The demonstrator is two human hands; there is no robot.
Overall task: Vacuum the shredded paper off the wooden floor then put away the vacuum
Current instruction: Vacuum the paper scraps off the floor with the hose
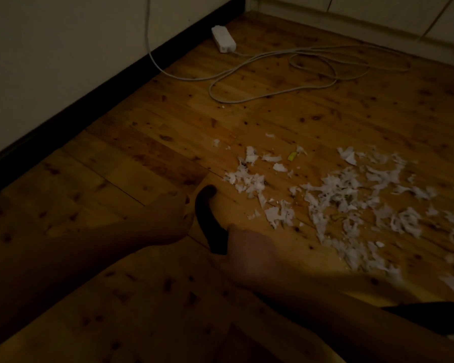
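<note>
White shredded paper (338, 195) lies scattered over the wooden floor (147, 163), from the middle of the view to the right edge. A small yellow scrap (292, 156) lies among it. A curved black vacuum part (207, 221) points at the floor just left of the paper. My right hand (252, 255) grips its lower end. My left hand (173, 218) is beside its upper end, its fingers curled against the left side. In the dim light I cannot tell whether they hold it. The rest of the vacuum is out of view.
A white power strip (223, 39) lies near the black baseboard (116, 82) at the back. Its grey cable (273, 74) loops over the floor behind the paper. A pale wall rises on the left, and white cabinet fronts (378, 14) run along the far right.
</note>
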